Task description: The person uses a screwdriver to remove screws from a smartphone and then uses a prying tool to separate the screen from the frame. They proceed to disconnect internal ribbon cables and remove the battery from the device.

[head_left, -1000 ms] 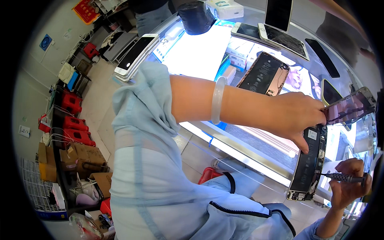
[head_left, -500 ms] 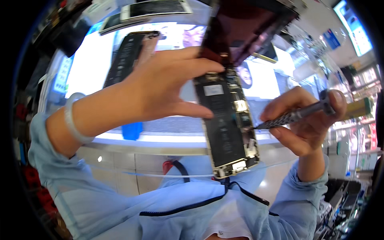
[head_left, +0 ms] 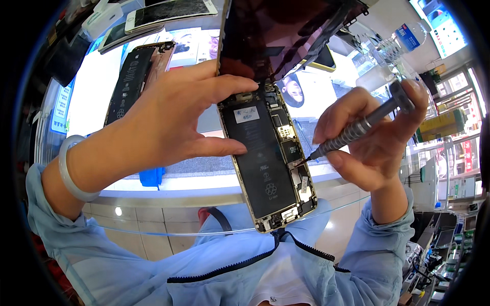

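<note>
My left hand [head_left: 176, 117], with a pale bangle at the wrist, holds an opened phone [head_left: 260, 173], thumb and forefinger on its upper part. Its dark screen assembly [head_left: 270, 30] stands folded up at the top end; a black battery and circuit board are exposed. My right hand [head_left: 375, 158] grips a grey knurled screwdriver [head_left: 347, 136], its thin tip at the board beside the battery, on the right side. Left of my hand, another opened phone back [head_left: 130, 76] with a battery lies on the bright counter.
Two white-framed phones [head_left: 168, 16] lie at the back, near a black cylinder [head_left: 64, 64]. A blue object [head_left: 151, 177] sits by the front ledge [head_left: 122, 189]. A plastic bottle [head_left: 408, 38] and a yellow box [head_left: 439, 127] are at the right.
The view has swung from sideways to facing the counter, and since half a second ago my hands and the phone sit further left in it. The screwdriver tip is now further onto the board.
</note>
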### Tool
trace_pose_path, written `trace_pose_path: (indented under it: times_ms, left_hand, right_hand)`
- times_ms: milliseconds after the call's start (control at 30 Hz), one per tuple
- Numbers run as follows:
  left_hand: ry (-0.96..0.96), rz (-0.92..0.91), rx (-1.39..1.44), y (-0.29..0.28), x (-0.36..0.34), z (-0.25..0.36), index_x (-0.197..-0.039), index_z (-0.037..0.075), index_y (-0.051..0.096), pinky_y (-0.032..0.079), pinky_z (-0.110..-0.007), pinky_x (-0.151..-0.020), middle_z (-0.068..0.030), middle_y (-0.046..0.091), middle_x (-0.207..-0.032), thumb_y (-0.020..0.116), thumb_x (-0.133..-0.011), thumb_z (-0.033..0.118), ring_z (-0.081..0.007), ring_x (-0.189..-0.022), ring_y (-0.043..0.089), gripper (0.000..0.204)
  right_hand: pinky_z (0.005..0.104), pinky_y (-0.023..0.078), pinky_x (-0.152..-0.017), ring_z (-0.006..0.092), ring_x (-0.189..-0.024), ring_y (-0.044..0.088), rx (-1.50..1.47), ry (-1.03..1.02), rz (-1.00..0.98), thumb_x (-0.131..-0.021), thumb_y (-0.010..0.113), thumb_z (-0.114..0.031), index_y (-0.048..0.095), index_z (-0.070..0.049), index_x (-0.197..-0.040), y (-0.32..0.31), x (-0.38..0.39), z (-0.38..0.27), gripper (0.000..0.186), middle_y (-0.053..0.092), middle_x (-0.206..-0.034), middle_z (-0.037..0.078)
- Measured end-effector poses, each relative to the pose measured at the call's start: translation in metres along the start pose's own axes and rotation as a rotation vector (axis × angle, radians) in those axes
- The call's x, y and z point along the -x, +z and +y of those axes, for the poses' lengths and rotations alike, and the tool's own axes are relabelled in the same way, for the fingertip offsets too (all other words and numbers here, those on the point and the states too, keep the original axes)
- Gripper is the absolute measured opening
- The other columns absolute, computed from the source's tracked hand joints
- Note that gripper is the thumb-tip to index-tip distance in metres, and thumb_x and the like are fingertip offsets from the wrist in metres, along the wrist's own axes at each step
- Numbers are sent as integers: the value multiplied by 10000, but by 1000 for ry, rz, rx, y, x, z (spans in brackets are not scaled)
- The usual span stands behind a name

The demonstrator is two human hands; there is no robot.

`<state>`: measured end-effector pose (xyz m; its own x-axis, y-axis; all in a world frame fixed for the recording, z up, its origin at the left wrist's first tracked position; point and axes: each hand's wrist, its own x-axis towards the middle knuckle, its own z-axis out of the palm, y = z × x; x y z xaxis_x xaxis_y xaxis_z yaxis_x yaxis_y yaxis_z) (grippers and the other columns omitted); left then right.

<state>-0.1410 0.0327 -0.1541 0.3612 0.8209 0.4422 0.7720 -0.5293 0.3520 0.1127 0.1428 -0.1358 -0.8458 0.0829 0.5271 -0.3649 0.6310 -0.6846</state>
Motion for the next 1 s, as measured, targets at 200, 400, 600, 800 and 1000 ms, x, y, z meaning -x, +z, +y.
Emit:
trace_pose_path:
  times_ms: [200, 400, 600, 800, 1000]
  left_hand:
    - [17, -14, -15, 0, 0, 2, -1215, 89, 553, 447, -339, -831, -126, 603, -1085, 858, -558, 260, -283, -969, 580, 745]
    - [-10, -48, -43, -1, 0, 3, -1215, 81, 546, 445, -333, -822, -115, 616, -1066, 868, -525, 313, -276, -943, 587, 796]
    - [-26, -54, -11, -2, -1, 5, -1227, 77, 548, 408, -310, -718, -95, 633, -1014, 873, -510, 335, -225, -773, 541, 829]
    - [-20, -60, -43, -2, -2, 5, -1231, 69, 548, 408, -304, -716, -92, 633, -1018, 874, -507, 336, -211, -773, 529, 837]
    - [-21, -56, -31, -3, 0, 4, -1229, 64, 545, 424, -309, -720, -95, 632, -1025, 875, -513, 325, -223, -802, 545, 832]
  right_hand:
    - [364, 553, -627, 276, -761, 603, 157, -47, 4, -685, 707, 3, -37, -319, -1387, 2, 1, 2, 1072, 477, -959, 209]
    - [353, 567, -624, 264, -742, 608, 57, 13, 81, -676, 655, 81, -35, -315, -1392, 8, 0, -1, 1071, 466, -916, 197]
    - [379, 596, -642, 263, -715, 639, -157, -15, 142, -704, 632, 93, -43, -323, -1422, 8, 0, 3, 1070, 469, -906, 163]
    - [399, 598, -671, 255, -752, 647, -128, -95, 354, -759, 605, 53, -62, -280, -1451, 9, -2, 1, 1016, 505, -901, 143]
    - [293, 498, -577, 208, -650, 613, 45, -68, 149, -767, 599, -10, 248, -51, -1335, 1, -1, -3, 669, 581, -761, 125]
